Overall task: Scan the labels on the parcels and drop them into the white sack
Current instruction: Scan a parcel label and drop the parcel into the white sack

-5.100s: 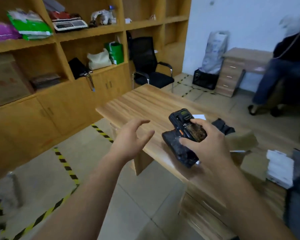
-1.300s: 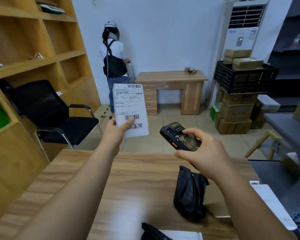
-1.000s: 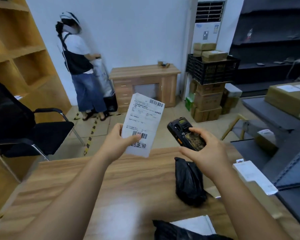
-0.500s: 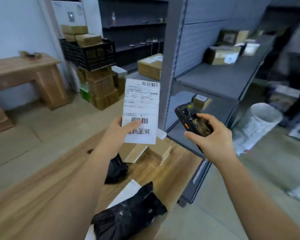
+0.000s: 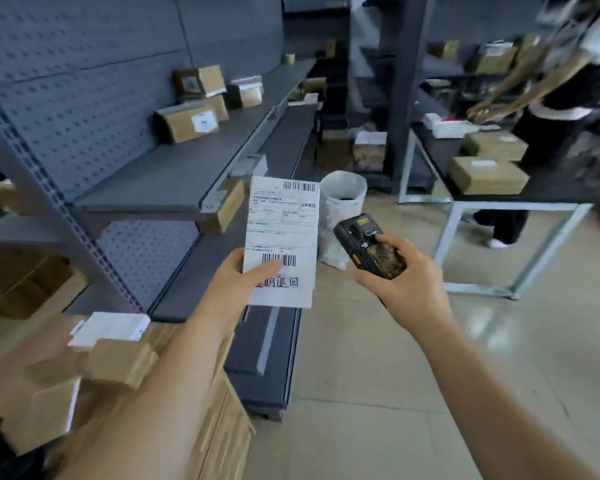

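Note:
My left hand [image 5: 238, 285] pinches a flat white parcel [image 5: 282, 237] with a shipping label and barcodes, held upright at the middle of the view. My right hand [image 5: 406, 282] grips a black handheld scanner [image 5: 366, 242] just right of the parcel, its head pointing up and away. The white sack [image 5: 343, 199] stands open on the floor behind both, partly hidden by the parcel and the scanner.
Grey metal shelving [image 5: 174, 171] with cardboard boxes [image 5: 186, 121] runs along the left. A wooden table corner [image 5: 125, 368] with small boxes is at lower left. A black-topped table [image 5: 541, 190] with parcels and a person [image 5: 568, 98] stand at the right. Tiled floor lies ahead.
The view has swung right, from the wooden table to the shelves and the aisle. The white sack is now nearer, straight behind the parcel. Both hands keep their holds.

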